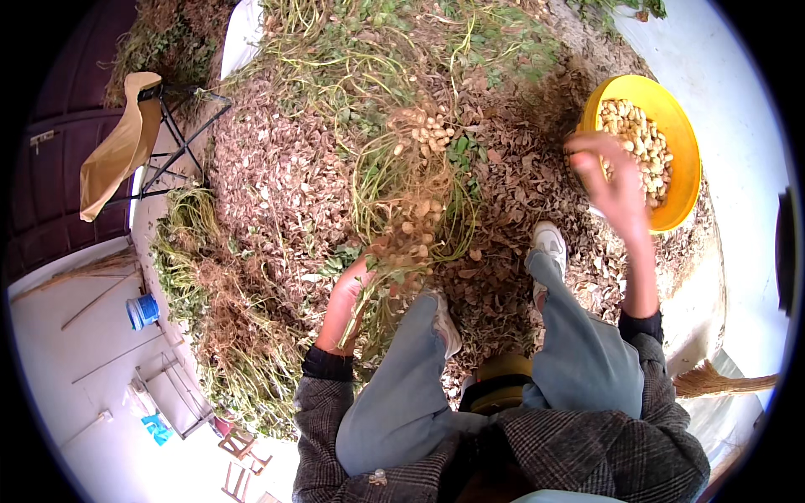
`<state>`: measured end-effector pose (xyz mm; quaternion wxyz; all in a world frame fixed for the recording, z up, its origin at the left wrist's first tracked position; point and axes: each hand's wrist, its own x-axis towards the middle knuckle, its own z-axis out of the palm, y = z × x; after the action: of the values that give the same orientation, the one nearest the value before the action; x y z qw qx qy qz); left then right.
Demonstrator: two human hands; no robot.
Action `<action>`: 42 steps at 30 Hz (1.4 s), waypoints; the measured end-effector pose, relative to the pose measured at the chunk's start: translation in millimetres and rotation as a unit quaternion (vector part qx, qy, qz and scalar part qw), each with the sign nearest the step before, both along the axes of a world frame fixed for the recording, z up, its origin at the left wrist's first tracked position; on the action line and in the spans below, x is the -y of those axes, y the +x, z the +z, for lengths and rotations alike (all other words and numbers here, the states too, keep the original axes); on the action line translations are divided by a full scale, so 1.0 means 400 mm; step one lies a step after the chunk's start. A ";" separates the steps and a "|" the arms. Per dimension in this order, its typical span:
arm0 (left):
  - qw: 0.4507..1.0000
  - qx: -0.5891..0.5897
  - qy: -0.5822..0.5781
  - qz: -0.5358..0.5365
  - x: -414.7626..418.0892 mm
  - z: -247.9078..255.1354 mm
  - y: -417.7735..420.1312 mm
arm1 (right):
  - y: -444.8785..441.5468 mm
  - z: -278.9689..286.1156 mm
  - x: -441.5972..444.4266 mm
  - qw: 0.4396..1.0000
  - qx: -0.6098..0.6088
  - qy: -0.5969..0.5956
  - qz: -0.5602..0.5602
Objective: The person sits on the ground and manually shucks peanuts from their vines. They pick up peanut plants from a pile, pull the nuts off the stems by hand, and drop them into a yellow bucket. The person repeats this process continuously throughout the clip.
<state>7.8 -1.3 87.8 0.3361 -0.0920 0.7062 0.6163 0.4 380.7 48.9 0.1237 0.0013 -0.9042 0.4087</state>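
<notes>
My left hand (353, 283) grips the stems of an uprooted peanut plant (412, 242), partly hidden behind leaves and stems. Pods and tangled roots hang from this plant just beyond my knee. At the right, my right hand (613, 179) is blurred over the near-left rim of a yellow bucket (685, 166). Its fingers look apart, and I see nothing held in them. Many peanut pods (644, 141) lie inside the bucket. Ahead of my left hand, another cluster of pods (433, 133) sits on roots among the vines.
Dry leaves (277, 170) cover the ground around my shoes. Peanut vines are heaped at the left (239, 314) and at the far side (377, 50). A folding chair (157, 132) with tan fabric stands upper left. A straw broom (710, 380) lies lower right, near a white wall (723, 82).
</notes>
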 end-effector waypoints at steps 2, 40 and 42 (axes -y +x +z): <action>0.999 0.041 -0.002 -0.009 -0.013 -0.007 -0.010 | -0.027 -0.031 0.136 0.985 0.039 -0.108 0.129; 0.988 0.116 -0.027 -0.096 -0.118 -0.136 -0.092 | -0.051 -0.210 0.345 0.649 0.417 -0.633 0.066; 0.988 0.125 -0.018 -0.083 -0.112 -0.148 -0.080 | -0.041 -0.227 0.334 0.720 0.352 -0.592 0.086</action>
<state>-24.0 43.4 28.4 0.4701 -0.1158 0.6749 0.5569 -16.1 246.9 -41.9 -0.2632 -0.1384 -0.4530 0.8404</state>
